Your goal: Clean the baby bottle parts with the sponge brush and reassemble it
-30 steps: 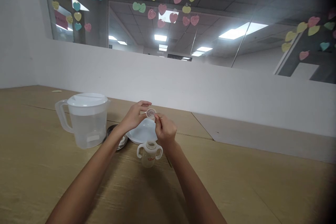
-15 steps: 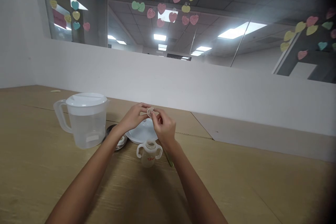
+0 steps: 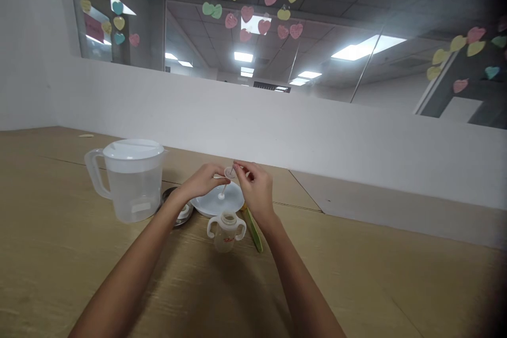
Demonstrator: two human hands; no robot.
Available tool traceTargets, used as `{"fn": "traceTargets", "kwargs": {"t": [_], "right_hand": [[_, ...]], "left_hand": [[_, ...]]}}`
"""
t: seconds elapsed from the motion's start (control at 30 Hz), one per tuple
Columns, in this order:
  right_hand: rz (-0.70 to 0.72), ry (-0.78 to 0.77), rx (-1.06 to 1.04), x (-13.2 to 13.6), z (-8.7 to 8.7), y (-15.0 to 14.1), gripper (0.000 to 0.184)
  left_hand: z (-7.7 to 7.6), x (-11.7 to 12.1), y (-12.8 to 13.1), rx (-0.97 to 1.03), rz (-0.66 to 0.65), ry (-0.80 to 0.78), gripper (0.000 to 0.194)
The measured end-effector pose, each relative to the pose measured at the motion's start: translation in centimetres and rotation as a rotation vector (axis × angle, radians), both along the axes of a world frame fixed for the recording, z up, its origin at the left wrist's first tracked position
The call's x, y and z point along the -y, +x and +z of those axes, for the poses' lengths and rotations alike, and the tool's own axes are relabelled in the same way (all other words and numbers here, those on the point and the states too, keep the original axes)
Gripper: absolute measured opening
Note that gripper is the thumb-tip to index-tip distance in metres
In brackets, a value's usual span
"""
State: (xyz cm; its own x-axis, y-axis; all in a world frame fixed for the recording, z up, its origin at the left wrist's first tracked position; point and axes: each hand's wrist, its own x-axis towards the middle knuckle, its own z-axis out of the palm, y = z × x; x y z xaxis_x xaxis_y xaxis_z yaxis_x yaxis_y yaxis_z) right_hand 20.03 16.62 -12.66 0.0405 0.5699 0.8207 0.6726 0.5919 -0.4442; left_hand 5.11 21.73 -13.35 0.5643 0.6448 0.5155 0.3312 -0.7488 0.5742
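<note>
My left hand [image 3: 205, 181] holds a small clear round bottle piece [image 3: 229, 172] by its edge, between thumb and fingers. My right hand [image 3: 255, 185] is pinched at the top right of this piece, where a thin line shows; exactly what its fingertips grip is hard to make out. Below the left fingers hangs a thin straw with a white knob [image 3: 221, 196] at its end, over a white bowl [image 3: 206, 204]. In front of the bowl stands an open two-handled baby bottle [image 3: 225, 236], upright, with red lettering.
A clear lidded pitcher [image 3: 134, 190] stands at the left. Beside it a metal dish [image 3: 177, 222] holds a white ring-like part [image 3: 184, 213], partly behind my left forearm. A green-handled brush-like tool [image 3: 253, 229] lies right of the bottle. A white wall [image 3: 253, 121] rises behind the table.
My right hand has shifted right and turned, with its fingertips higher on the round piece. The straw with its white knob now shows below, and more of the green handle is visible.
</note>
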Motion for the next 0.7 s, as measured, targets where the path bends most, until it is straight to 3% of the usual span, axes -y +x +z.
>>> {"fn": "traceTargets", "kwargs": {"t": [0.43,0.53,0.7], "right_hand": [[-0.13,-0.104,0.152,-0.3,-0.6,-0.3,0.016],[-0.088,-0.023,0.106,0.0,-0.5,-0.4,0.015],[-0.054,0.244,0.029,1.0,0.1,-0.6,0.014]], "left_hand": [[0.2,0.4,0.0,-0.034,0.039,-0.009,0.028],[-0.3,0.0,0.2,-0.022,0.06,0.021,0.028],[-1.3,-1.0,0.8,-0.018,0.053,0.094,0.025]]}}
